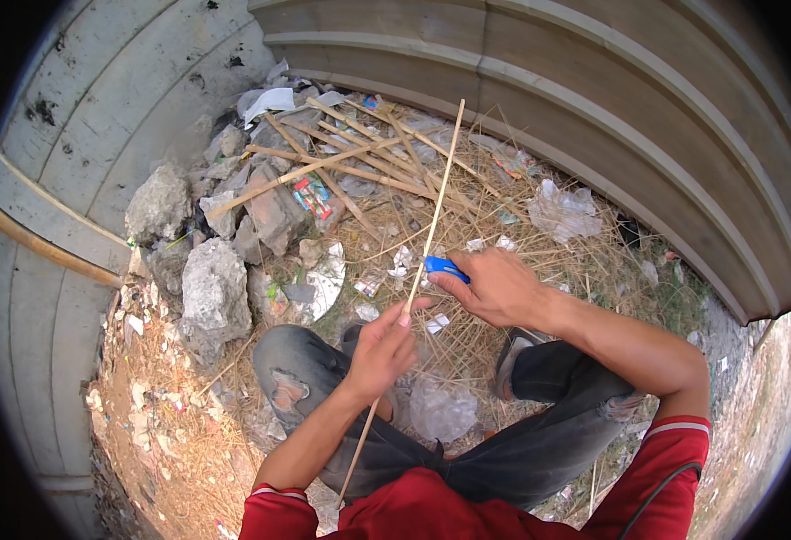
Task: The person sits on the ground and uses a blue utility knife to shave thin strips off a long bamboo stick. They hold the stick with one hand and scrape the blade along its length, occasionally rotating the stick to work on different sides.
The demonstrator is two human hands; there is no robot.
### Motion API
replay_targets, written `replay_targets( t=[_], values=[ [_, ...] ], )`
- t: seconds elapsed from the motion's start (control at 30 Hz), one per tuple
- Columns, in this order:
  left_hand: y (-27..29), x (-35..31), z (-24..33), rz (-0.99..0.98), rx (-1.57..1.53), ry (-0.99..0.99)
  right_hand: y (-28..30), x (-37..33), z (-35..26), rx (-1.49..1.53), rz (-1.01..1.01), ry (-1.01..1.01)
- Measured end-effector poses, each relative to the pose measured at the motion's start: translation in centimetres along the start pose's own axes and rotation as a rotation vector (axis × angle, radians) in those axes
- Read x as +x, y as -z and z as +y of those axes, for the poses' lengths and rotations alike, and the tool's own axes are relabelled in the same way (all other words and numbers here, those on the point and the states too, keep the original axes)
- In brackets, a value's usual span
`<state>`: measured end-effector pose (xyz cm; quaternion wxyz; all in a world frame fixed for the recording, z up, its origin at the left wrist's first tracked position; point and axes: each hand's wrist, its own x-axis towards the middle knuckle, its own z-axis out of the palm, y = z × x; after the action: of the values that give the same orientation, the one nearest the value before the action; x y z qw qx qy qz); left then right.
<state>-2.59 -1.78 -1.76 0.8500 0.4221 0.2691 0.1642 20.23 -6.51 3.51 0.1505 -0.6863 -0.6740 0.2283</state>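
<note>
I see my left hand (379, 353) wrapped around a thin bamboo stick (418, 270), which runs from my lap up past the rubble. My right hand (496, 286) pinches a blue knife (444, 267) touching the stick just above that grip. A red-green wrapper (312, 197) lies left of the stick, a crumpled clear bag (561, 211) right of it.

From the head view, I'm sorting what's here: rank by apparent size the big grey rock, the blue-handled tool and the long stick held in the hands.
1. Stick, longest by far.
2. Rock, bulkiest.
3. Tool, mostly hidden by the right hand.
</note>
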Motion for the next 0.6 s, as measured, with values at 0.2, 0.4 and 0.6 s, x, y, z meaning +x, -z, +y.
replay_targets(
  t=[0.2,0.4,0.6],
  values=[
    [0.5,-0.8,-0.2,-0.001,-0.069,0.014,-2.5,-1.7,-1.4,0.029,-0.034,0.137],
    [0.4,-0.4,0.3,0.021,-0.025,0.004,-0.6,0.9,0.5,-0.014,0.064,0.021],
    [0.5,-0.2,-0.3,-0.071,0.017,-0.002,1.1,2.0,3.5,-0.148,0.224,-0.065]
  ],
)
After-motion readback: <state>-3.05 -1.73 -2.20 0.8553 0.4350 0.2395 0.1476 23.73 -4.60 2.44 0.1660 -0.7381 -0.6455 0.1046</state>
